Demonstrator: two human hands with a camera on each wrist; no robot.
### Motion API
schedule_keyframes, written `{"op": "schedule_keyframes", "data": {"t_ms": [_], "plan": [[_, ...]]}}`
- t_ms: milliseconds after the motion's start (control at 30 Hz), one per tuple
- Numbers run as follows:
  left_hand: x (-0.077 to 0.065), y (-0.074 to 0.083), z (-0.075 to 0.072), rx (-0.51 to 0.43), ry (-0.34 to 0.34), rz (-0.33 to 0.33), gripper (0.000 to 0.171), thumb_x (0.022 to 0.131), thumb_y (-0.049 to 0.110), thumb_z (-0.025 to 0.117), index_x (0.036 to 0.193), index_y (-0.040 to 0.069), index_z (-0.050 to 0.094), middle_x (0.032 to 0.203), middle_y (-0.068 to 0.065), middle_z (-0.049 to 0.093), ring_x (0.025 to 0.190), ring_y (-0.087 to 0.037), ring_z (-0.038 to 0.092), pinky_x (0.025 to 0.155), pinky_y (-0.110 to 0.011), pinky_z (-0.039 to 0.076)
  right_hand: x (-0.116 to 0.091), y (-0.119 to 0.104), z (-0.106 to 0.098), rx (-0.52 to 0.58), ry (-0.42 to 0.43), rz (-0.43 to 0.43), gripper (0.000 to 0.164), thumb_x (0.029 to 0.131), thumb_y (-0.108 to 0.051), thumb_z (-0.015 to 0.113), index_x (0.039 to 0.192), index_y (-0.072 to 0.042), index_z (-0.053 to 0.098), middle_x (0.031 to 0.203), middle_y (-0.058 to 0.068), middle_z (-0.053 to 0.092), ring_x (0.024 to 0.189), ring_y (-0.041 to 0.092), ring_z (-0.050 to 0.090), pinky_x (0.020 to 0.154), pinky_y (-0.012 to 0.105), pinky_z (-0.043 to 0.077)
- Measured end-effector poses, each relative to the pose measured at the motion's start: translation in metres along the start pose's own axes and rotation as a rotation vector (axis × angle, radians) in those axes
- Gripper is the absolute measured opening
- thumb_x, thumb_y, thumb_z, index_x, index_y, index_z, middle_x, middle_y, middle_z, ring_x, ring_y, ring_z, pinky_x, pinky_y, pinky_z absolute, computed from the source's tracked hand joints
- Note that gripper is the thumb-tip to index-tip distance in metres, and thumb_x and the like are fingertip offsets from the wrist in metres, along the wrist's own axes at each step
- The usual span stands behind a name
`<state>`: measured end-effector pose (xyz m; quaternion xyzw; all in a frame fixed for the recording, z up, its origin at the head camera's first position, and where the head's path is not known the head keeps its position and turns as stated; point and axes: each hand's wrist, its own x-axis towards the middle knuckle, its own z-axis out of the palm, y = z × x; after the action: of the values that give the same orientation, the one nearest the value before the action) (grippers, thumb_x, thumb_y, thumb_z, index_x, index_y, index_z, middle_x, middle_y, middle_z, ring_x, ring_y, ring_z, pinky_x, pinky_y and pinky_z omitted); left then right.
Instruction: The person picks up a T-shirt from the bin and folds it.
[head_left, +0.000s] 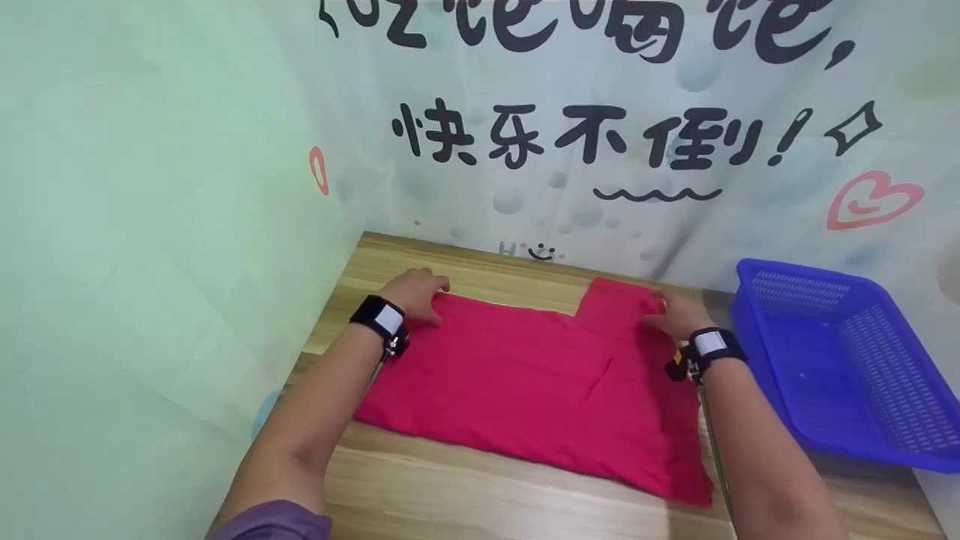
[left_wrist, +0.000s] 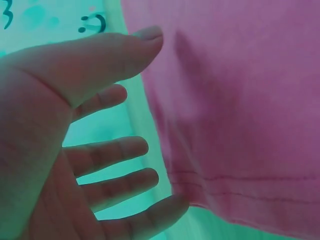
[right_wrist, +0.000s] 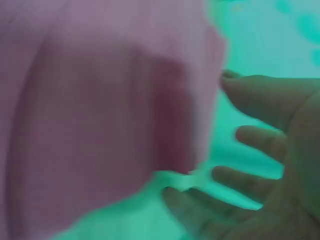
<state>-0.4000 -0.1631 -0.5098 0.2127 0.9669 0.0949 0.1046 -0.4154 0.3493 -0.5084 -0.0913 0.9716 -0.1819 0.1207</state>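
Observation:
A red T-shirt (head_left: 517, 375) lies flat on the wooden table, one short sleeve (head_left: 611, 300) sticking out at its far right. At the shirt's far left corner is my left hand (head_left: 414, 294), fingers spread. The left wrist view shows the thumb (left_wrist: 135, 50) over the cloth and a fingertip right at the stitched hem (left_wrist: 240, 187). My right hand (head_left: 679, 315) is beside the sleeve, its fingers apart. In the right wrist view, that hand's thumb (right_wrist: 255, 95) is right at the edge of the blurred red cloth (right_wrist: 90, 125), with no cloth between thumb and fingers.
To the right of my right arm stands a blue plastic basket (head_left: 825, 442) with perforated sides. A printed backdrop (head_left: 495, 202) rises behind the table, and a pale green wall panel (head_left: 150, 225) borders it on the left. Bare wood (head_left: 420, 487) shows along the near side.

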Motion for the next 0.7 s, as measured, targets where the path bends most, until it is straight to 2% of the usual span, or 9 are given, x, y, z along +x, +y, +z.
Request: {"op": "schedule_keyframes", "data": {"t_ms": [133, 267, 533, 633, 700], "plan": [[0.004, 0.004, 0.001, 0.002, -0.040, 0.022, 0.064, 0.076, 0.032, 0.082, 0.133, 0.014, 0.058, 0.122, -0.013, 0.060, 0.116, -0.031, 0.056, 0.100, -0.043, 0.048, 0.008, 0.014, 0.018, -0.055, 0.036, -0.006, 0.075, 0.094, -0.034, 0.064, 0.150, 0.004, 0.031, 0.136, 0.038, 0.049, 0.122, 0.054, 0.051, 0.102, 0.064, 0.041], [0.003, 0.007, 0.000, -0.003, -0.070, 0.013, 0.063, 0.078, 0.030, 0.081, 0.134, 0.013, 0.057, 0.124, -0.014, 0.059, 0.118, -0.030, 0.055, 0.101, -0.043, 0.047, 0.012, 0.017, 0.023, -0.061, 0.017, -0.042, 0.079, 0.091, -0.030, 0.066, 0.151, 0.004, 0.028, 0.139, 0.040, 0.044, 0.124, 0.056, 0.048, 0.103, 0.065, 0.039], [-0.001, 0.004, -0.004, -0.041, -0.106, -0.008, 0.055, 0.080, 0.024, 0.079, 0.129, 0.009, 0.058, 0.119, -0.011, 0.064, 0.114, -0.026, 0.056, 0.098, -0.040, 0.048, 0.023, 0.006, 0.023, -0.021, -0.046, -0.081, 0.083, 0.085, -0.012, 0.065, 0.155, -0.002, 0.023, 0.144, 0.035, 0.045, 0.124, 0.047, 0.051, 0.100, 0.058, 0.044], [-0.002, 0.004, -0.003, -0.050, -0.105, -0.010, 0.050, 0.080, 0.021, 0.078, 0.125, 0.009, 0.059, 0.115, -0.010, 0.065, 0.108, -0.024, 0.056, 0.095, -0.038, 0.048, 0.027, 0.000, 0.026, -0.003, -0.032, -0.088, 0.070, 0.084, -0.010, 0.063, 0.148, 0.002, 0.037, 0.136, 0.033, 0.052, 0.117, 0.043, 0.055, 0.096, 0.056, 0.047], [-0.001, 0.003, -0.004, -0.048, -0.099, -0.006, 0.044, 0.080, 0.018, 0.077, 0.119, 0.007, 0.061, 0.110, -0.010, 0.066, 0.102, -0.023, 0.057, 0.092, -0.038, 0.049, 0.029, -0.003, 0.028, -0.010, -0.001, -0.089, 0.053, 0.084, -0.011, 0.064, 0.132, 0.007, 0.051, 0.120, 0.030, 0.061, 0.105, 0.040, 0.059, 0.088, 0.052, 0.050]]}}
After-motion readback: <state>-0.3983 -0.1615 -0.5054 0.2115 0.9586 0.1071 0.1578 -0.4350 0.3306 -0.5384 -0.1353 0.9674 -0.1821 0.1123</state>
